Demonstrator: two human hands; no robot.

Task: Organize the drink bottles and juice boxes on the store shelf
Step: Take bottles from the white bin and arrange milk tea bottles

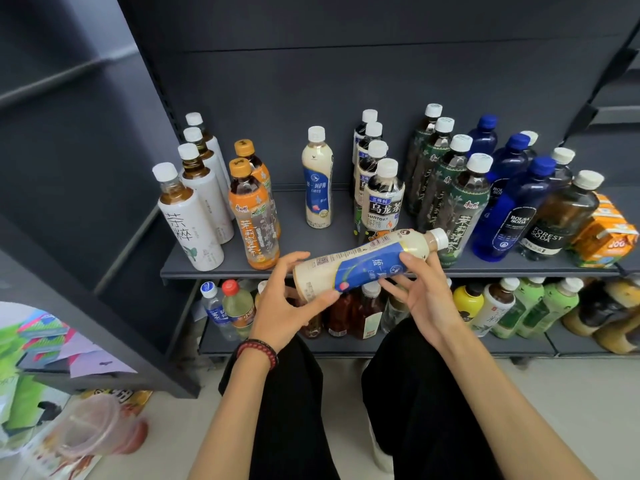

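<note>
I hold a cream milk-tea bottle (363,263) with a blue label on its side, cap pointing right, in front of the grey shelf (346,270). My left hand (287,303) grips its base end, and my right hand (420,292) holds its middle from below with the thumb over the label. A matching milk-tea bottle (318,178) stands upright alone at mid-shelf. Rows stand on the shelf: white tea bottles (194,206) at left, orange-capped tea bottles (252,209), oolong bottles (379,188), dark green jasmine bottles (453,199), blue soda bottles (509,202). Orange juice boxes (602,233) sit at the far right.
A lower shelf (381,346) holds more bottles, among them green tea bottles (533,306) and a red-capped bottle (239,306). Another grey shelf unit (86,237) stands at left. Packets and a plastic cup (93,427) lie on the floor at lower left. My knees are below.
</note>
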